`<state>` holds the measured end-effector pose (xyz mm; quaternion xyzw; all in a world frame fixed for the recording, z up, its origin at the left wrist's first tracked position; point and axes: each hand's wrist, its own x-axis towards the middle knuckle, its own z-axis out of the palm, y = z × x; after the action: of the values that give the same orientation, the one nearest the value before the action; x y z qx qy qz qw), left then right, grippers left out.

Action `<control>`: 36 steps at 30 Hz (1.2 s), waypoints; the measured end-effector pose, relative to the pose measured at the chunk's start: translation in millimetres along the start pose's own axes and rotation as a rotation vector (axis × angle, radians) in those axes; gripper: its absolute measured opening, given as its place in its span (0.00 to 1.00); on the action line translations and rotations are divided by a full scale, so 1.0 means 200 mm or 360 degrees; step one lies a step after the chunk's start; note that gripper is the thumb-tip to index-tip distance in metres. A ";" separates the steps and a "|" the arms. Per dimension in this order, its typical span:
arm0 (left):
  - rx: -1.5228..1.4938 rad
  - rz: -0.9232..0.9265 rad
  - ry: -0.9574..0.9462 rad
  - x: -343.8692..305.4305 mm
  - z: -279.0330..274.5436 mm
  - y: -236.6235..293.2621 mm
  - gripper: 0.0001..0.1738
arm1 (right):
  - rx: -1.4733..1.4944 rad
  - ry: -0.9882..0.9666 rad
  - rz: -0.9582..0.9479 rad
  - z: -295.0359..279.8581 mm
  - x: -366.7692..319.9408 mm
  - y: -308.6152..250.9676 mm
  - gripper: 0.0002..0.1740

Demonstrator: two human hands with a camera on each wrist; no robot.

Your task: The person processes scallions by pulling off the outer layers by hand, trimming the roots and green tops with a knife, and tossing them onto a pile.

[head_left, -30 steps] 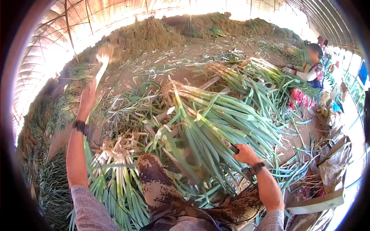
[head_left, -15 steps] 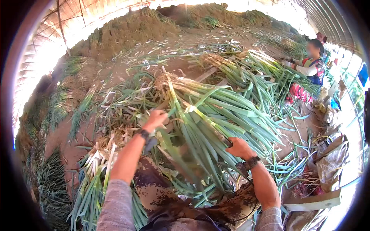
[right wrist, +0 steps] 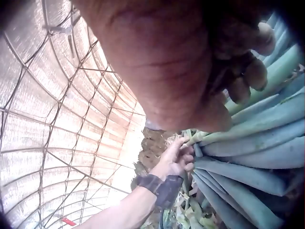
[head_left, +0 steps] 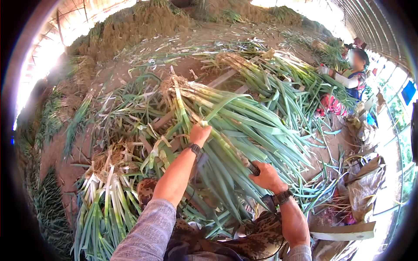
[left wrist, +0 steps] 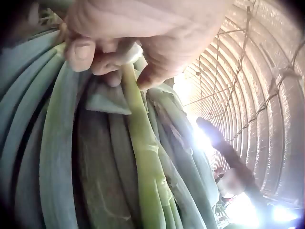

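My left hand [head_left: 200, 135] is on the big pile of long green onions [head_left: 257, 126], whose roots point to the upper left. In the left wrist view its thumb and curled fingers pinch a pale green onion stalk [left wrist: 143, 148] near a whitish bit. My right hand [head_left: 267, 176] grips the dark handle [head_left: 253, 168] of a tool over the leaves; I cannot tell what kind of tool it is. To the left lies a bundle of white-stemmed green onions [head_left: 104, 195], roots up, with one stalk on top.
Another person [head_left: 355, 74] sits at the right behind more onions [head_left: 287, 82]. Loose leaves [head_left: 126, 104] litter the ground. A pale board [head_left: 344, 230] and crumpled sacking [head_left: 365, 187] lie at the right. My camouflage-clad legs are below the pile.
My left hand held a rooted onion out at the left, let it go, and came across to the right onto the big pile. My right hand kept its grip on the tool.
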<state>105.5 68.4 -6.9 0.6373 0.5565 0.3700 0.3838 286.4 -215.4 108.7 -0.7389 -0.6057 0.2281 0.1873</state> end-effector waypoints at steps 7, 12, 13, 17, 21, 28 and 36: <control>-0.0618 -0.0089 -0.0070 -0.35 -0.04 -0.01 0.09 | -0.0062 0.0022 -0.0064 -0.02 -0.07 0.02 0.19; -0.1081 -0.0576 -0.0625 -0.79 -0.11 -0.21 0.13 | -0.0161 -0.0131 -0.0110 0.03 -0.22 0.01 0.18; -0.1090 -0.0600 -0.0608 -0.84 -0.13 -0.22 0.13 | -0.0166 -0.0160 -0.0115 0.06 -0.25 0.01 0.18; -0.1464 -0.0687 -0.0566 -0.88 -0.14 -0.31 0.11 | -0.0299 -0.0112 -0.0284 0.18 -0.30 0.04 0.20; -0.1693 -0.0694 -0.0695 -0.89 -0.15 -0.27 0.12 | -0.0361 -0.0144 -0.0233 0.18 -0.26 0.01 0.18; -0.1702 -0.0752 -0.0581 -0.92 -0.13 -0.31 0.22 | -0.0355 -0.0263 -0.0187 0.19 -0.15 -0.09 0.19; -0.1722 -0.0789 -0.0978 -0.97 -0.16 -0.33 0.27 | -0.0257 -0.0212 -0.0241 0.21 -0.09 -0.11 0.20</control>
<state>27.9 -115.4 -61.1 0.2847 0.2880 0.2993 0.8640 241.4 -229.3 88.4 -0.6869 -0.6873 0.2123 0.1034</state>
